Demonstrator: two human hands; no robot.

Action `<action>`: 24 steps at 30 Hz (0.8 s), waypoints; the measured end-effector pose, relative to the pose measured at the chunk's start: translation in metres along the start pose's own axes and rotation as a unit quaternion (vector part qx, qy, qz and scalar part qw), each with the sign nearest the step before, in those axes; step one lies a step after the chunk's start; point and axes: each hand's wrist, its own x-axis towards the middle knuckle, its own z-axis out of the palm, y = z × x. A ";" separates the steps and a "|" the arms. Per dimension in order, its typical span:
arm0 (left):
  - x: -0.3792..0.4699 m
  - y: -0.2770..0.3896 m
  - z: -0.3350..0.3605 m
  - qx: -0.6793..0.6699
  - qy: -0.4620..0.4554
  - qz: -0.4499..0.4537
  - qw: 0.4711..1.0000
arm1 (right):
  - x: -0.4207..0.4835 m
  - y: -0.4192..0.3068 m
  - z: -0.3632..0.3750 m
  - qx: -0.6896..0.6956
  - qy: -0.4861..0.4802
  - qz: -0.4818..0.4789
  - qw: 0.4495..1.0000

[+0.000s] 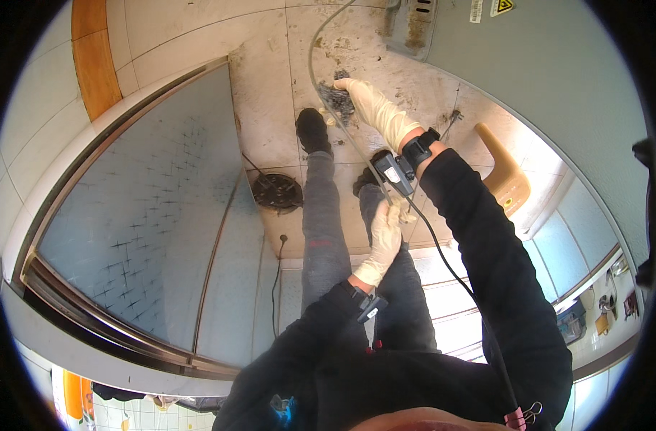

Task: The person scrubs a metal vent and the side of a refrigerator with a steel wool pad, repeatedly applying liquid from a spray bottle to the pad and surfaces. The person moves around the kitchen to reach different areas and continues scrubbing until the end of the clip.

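Note:
My right hand, in a cream rubber glove, grips a dark grey fuzzy wad, perhaps a scourer or rag. A long grey cord passes across the wad; I cannot tell whether the wad wraps it. My left hand, gloved alike, is closed around the cord lower down, above my thigh. Beyond the left hand a thin length of cord leads to a plug hanging near the floor at the right. The fingertips of my right hand are partly hidden by the wad.
A large grey appliance panel stands at the upper right. Stained floor tiles lie below. A tan plastic stool is at the right. Near my shoe sits a round dark object. A cabinet with sliding panels fills the left.

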 end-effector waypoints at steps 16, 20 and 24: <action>0.122 0.111 -0.024 -0.061 -0.085 0.133 0.986 | -0.102 0.033 -0.019 -0.176 0.033 -0.143 0.973; 0.161 0.173 -0.009 0.041 -0.126 0.039 0.990 | -0.105 0.053 -0.012 -0.340 0.122 -0.210 0.909; 0.158 0.192 -0.011 0.061 -0.087 0.072 0.992 | -0.099 0.037 -0.015 -0.129 0.290 -0.121 0.940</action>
